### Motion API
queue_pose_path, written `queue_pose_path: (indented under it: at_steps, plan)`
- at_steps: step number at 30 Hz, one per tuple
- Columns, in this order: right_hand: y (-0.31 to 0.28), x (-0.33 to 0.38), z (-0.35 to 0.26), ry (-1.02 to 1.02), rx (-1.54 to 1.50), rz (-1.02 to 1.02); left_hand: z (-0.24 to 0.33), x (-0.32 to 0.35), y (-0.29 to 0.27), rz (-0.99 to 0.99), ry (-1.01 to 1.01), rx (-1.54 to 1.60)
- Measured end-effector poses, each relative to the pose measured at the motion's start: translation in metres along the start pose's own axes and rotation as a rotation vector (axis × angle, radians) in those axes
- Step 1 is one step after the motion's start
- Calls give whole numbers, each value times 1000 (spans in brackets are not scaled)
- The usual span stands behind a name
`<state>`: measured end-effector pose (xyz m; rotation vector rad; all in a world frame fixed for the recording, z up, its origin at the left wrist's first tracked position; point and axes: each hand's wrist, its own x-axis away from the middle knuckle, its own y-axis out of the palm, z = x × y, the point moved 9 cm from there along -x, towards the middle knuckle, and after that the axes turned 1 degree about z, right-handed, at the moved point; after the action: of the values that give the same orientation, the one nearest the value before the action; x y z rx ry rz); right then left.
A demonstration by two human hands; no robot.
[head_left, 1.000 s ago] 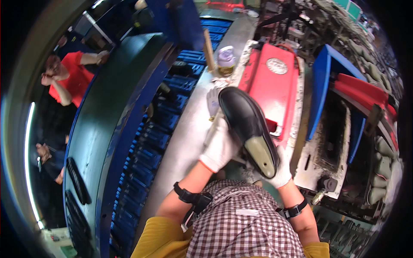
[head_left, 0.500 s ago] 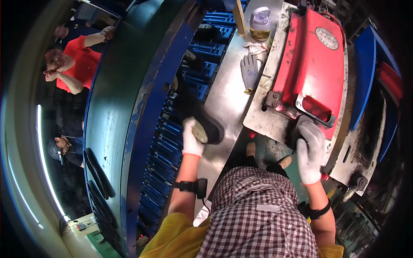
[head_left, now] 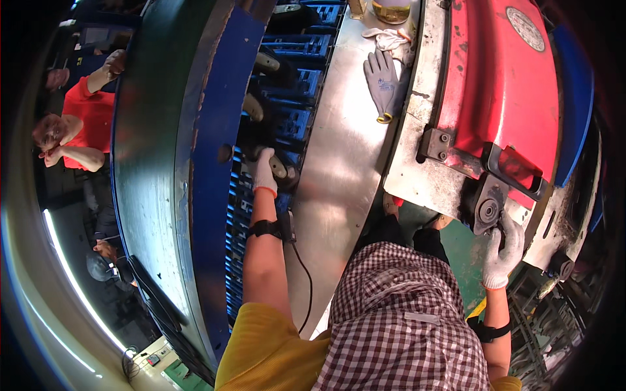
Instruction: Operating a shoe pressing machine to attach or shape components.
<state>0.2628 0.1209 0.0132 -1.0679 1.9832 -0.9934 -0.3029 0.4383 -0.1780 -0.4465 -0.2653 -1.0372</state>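
Note:
My left hand (head_left: pixel 263 173), in a white glove, reaches into the blue rack (head_left: pixel 297 45) on the left. Its fingers are closed on a black shoe (head_left: pixel 291 178) with a beige oval patch showing. My white-gloved right hand (head_left: pixel 504 255) is at the lower corner of the red machine cover (head_left: pixel 502 72). Its thumb and fingers are spread apart beside a dark metal block with a round knob (head_left: pixel 488 210). The fingertips meet the block's edge. A dark handle (head_left: pixel 518 171) sits just above that.
A grey work glove (head_left: pixel 383 81) and a crumpled white glove (head_left: pixel 388 38) lie on the metal bench (head_left: pixel 332 150). A container (head_left: pixel 391 12) stands behind them. Further left runs a dark green surface (head_left: pixel 150 117), with a person in red (head_left: pixel 88 120) past it.
My left hand has carried the black shoe left and away from me, from over the bench into the rack. My right hand has slipped off the cover's corner, down and right.

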Motion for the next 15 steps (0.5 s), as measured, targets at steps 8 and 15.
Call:
queue_pose_path:
  at_steps: [8,15]
  plan:
    - [2,0,1,-5,-6,13,22,-26,-15,51,-8,63]
    - [2,2,5,19,1,22,41,-63,-29,166,303,-510]
